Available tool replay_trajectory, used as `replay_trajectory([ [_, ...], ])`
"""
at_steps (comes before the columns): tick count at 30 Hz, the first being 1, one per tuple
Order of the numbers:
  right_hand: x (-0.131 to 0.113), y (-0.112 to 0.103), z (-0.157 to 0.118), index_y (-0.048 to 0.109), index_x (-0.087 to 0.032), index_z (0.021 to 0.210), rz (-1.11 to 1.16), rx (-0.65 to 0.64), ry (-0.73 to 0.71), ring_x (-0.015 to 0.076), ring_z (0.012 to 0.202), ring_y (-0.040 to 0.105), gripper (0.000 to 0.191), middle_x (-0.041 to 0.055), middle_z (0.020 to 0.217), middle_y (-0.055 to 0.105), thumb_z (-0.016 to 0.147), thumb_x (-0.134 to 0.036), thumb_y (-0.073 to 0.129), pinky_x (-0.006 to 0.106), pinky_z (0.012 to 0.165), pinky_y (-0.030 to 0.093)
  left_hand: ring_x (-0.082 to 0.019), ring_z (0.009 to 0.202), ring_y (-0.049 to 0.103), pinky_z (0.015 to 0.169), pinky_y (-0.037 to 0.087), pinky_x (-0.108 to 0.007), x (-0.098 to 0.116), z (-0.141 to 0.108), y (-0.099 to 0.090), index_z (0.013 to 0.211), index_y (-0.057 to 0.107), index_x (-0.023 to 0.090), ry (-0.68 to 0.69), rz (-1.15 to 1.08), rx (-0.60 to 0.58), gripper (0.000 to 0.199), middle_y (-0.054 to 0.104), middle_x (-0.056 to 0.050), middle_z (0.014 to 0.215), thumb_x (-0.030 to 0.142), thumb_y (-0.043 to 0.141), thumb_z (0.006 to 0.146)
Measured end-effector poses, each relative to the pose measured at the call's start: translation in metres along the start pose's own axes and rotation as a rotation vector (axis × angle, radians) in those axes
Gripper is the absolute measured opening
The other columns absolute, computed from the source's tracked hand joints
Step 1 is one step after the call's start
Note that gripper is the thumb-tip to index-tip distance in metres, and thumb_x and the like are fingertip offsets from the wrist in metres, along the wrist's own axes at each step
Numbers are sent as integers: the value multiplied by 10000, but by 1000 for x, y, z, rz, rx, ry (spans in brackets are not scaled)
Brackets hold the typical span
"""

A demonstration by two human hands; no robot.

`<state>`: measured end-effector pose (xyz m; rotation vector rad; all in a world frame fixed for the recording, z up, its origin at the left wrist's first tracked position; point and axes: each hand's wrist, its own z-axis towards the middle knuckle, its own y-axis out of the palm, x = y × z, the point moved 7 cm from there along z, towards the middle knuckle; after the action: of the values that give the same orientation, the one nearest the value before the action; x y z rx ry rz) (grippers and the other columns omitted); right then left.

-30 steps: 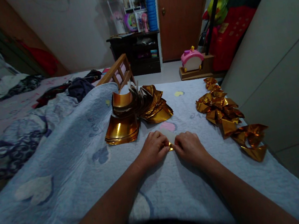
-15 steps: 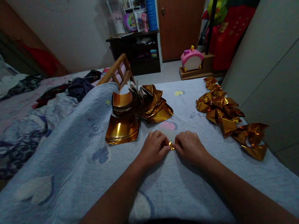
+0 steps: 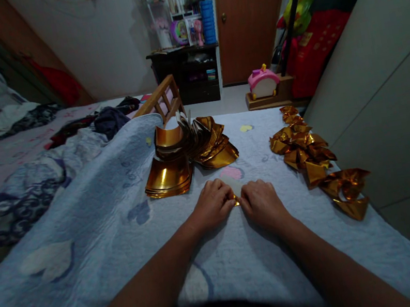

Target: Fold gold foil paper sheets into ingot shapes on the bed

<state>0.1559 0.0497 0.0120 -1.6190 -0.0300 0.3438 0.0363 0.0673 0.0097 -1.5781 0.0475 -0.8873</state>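
On the blue quilt (image 3: pixel 231 275), our left hand (image 3: pixel 213 202) and right hand (image 3: pixel 262 203) pinched the paper sheet (image 3: pixel 234 184) at its gold near edge, which ran crosswise between them. Its pale part pointed away from us, though our fingers hid its full long axis. Beyond lay loose gold sheets (image 3: pixel 169 174), left, and folded gold pieces (image 3: pixel 315 171), right.

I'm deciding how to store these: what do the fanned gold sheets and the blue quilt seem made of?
Gold sheets: probably foil-faced paper, though metallised plastic is possible; glossy, with mirror-like highlights.
Blue quilt: likely cotton-like fabric, matte, with soft creases.
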Motion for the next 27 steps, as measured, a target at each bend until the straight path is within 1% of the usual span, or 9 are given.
replay_trajectory([
  [4, 1, -1, -3, 646, -187, 912, -1, 75, 5, 269, 967, 542, 206, 104, 982, 651, 973, -348, 534, 369, 777, 297, -239, 971, 487, 872, 402, -382, 2, 0, -1, 855, 606, 194, -10, 6, -7, 72, 576, -52, 971, 250, 606, 901],
  [7, 2, -2, -5, 620, -189, 949, -15, 139, 16, 290, 1002, 505, 199, 115, 1037, 610, 952, -379, 560, 384, 806, 308, -238, 965, 487, 874, 399, -385, 2, 0, -1, 849, 604, 198, -1, 3, 9, 77, 575, -50, 965, 250, 597, 905],
  [9, 2, -2, -5, 601, -187, 981, -22, 158, 16, 294, 1008, 487, 207, 118, 1057, 592, 944, -388, 568, 394, 822, 315, -237, 965, 487, 877, 396, -387, 1, 0, 0, 847, 604, 201, 2, 2, 12, 82, 575, -49, 965, 255, 595, 907],
  [14, 0, -2, -5, 574, -180, 1035, -24, 166, 2, 291, 1013, 470, 248, 117, 1079, 575, 958, -413, 540, 407, 854, 319, -239, 975, 484, 882, 390, -387, 0, 1, 1, 857, 606, 197, 0, 6, 1, 77, 574, -51, 974, 258, 604, 905],
  [18, 2, -1, -5, 570, -187, 1081, -7, 159, 3, 291, 1030, 469, 269, 109, 1101, 572, 949, -421, 559, 405, 859, 315, -238, 977, 483, 878, 394, -378, -1, 1, 1, 852, 604, 194, -3, -8, -1, 86, 574, -54, 981, 260, 608, 908],
  [27, 21, -1, -9, 569, -246, 1179, 38, 146, 17, 282, 1075, 464, 273, 87, 1173, 565, 928, -349, 586, 409, 898, 306, -249, 1003, 480, 892, 406, -386, -3, 0, 1, 861, 620, 195, -2, -35, 10, 83, 583, -62, 997, 266, 606, 902],
])
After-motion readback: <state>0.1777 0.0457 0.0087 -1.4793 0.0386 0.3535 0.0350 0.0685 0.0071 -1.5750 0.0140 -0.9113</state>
